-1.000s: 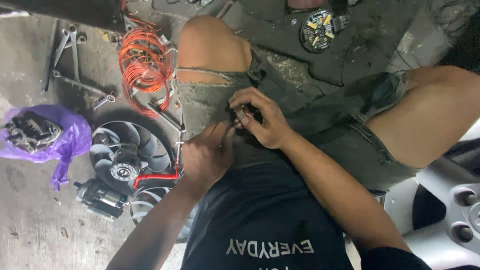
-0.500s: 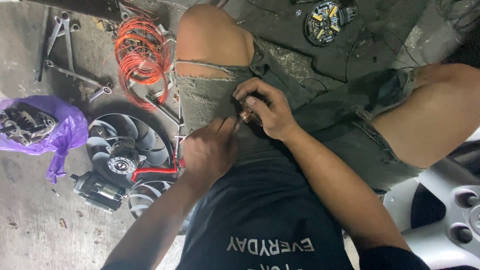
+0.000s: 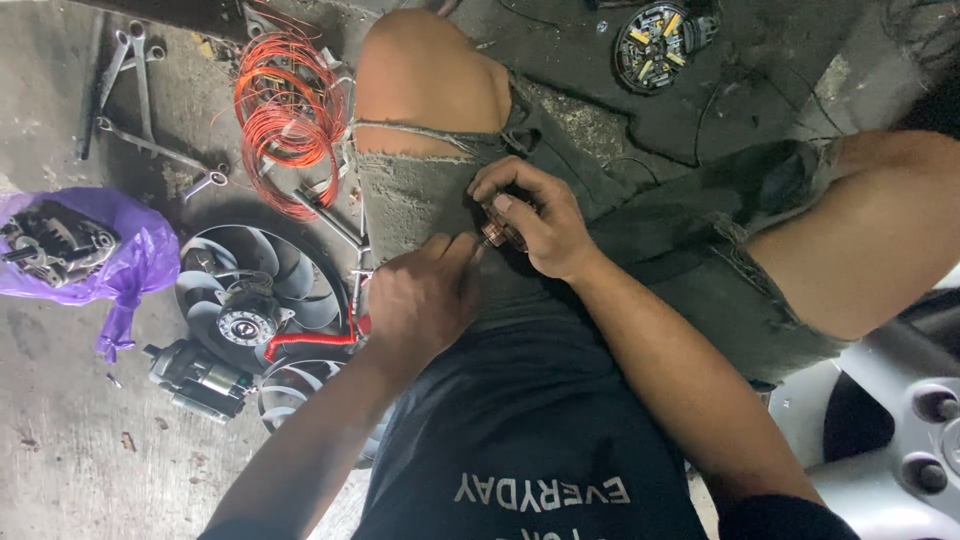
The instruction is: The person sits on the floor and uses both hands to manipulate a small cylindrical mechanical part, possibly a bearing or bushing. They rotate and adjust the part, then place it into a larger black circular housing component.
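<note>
Right hand: the right hand [image 3: 540,225] sits curled on the lap, fingers wrapped round a small copper-coloured part [image 3: 497,232] — grip pressed shut on it, thumb on top.
Left hand: the left hand [image 3: 425,295] comes in from below, fingertips bunched and meeting that same part at its near end; whether it pinches a wire or a tool there I cannot tell — the knuckles hide it.
Where the part is: on the thigh over the torn grey shorts [image 3: 420,190], between the two hands, mostly covered by fingers.
How it should handle: judging by the little that shows — small, stiff, metal, light enough for one hand; any fine wire on it would likely bend or snap if tugged.
Where to hold: looks best gripped round the solid body, as the right hand does, leaving the end free.
On the floor, left: a coil of orange wire [image 3: 285,115], a black fan [image 3: 250,295], a small motor [image 3: 200,375] just beside it, spanners [image 3: 135,90], and a purple bag [image 3: 125,260] holding a metal unit.
Further off: a round part with yellow pieces [image 3: 655,45] past the knees, a wheel rim [image 3: 900,440] at the right.
</note>
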